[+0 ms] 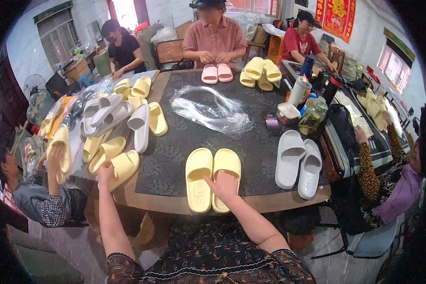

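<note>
Before me, a pair of yellow slippers [199, 165] stands side by side at the table's near edge, toes away from me. My right hand [226, 185] reaches into the right slipper, its thumb over the left one's inner side; the fingertips are hidden under the strap. At the left, my left hand [105, 172] is closed on the heel end of a single yellow slipper [126, 169], beside a pile of yellow and grey slippers [110, 112]. Right of the pair lies a pair of grey slippers [289, 158].
Clear plastic bags [210, 111] lie mid-table. Pink slippers [217, 74] and stacked yellow slippers [260, 71] sit at the far edge. Bottles [312, 116], a tub [288, 113] and a phone [272, 124] crowd the right. Several co-workers stand or sit around, one handling a yellow slipper at left.
</note>
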The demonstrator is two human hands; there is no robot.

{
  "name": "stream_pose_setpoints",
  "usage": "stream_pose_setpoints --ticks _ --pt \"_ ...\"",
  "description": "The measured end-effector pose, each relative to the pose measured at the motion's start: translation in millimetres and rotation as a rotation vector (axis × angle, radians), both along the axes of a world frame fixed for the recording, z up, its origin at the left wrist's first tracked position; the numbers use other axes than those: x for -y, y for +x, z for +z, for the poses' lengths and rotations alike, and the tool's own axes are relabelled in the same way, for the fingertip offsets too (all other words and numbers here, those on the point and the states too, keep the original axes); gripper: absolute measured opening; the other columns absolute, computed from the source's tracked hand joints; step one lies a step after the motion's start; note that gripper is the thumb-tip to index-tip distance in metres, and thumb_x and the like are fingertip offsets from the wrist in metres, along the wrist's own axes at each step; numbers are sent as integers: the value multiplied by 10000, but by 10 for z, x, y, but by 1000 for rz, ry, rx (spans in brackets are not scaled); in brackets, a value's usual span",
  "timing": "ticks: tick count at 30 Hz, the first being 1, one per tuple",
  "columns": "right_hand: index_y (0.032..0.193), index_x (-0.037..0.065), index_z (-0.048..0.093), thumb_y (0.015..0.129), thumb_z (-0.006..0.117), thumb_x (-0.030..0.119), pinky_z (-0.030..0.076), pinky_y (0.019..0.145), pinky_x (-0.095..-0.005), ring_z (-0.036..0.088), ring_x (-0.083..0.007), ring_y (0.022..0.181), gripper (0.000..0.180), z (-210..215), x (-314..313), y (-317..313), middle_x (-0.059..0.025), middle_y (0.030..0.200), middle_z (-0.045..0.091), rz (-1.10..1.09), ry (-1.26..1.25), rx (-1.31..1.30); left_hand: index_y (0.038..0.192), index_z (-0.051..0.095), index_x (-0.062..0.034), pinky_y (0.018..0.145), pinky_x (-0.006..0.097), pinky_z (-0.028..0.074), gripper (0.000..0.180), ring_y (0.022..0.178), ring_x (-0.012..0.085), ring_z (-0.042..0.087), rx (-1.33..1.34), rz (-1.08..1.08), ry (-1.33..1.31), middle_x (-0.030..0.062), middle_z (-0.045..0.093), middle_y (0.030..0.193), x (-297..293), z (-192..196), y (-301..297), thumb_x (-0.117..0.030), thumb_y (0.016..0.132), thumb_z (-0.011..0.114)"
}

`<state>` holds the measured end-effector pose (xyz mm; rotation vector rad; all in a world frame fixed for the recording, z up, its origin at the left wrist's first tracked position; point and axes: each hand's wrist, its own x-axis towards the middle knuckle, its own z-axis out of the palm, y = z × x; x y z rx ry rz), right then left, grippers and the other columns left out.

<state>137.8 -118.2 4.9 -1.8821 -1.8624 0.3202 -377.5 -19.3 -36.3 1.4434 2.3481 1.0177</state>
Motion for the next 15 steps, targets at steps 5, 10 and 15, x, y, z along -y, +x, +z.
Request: stream_pose_setpoints --ticks 5,10,15 --pt "752 34 586 835 610 414 506 567 -447 632 -335 593 389 -105 -34 -55 -154 618 614 3 47 -86 918 681 -43 714 394 501 214 790 330 654 -101 36 32 175 665 779 214 -264 128 -150 742 623" --pt "766 19 602 811 627 377 513 623 -438 644 -328 641 362 -93 131 141 -155 662 636 25 10 -159 884 683 -14 689 386 489 240 724 303 650 -134 -201 -26 173 661 745 822 402 1040 -185 723 638" --pt "758 8 610 780 675 337 508 643 -429 644 -347 676 337 89 450 605 -179 693 641 -44 84 -249 809 639 17 574 330 434 168 620 194 569 14 -416 -17 131 605 668 1268 324 1388 -113 710 601"
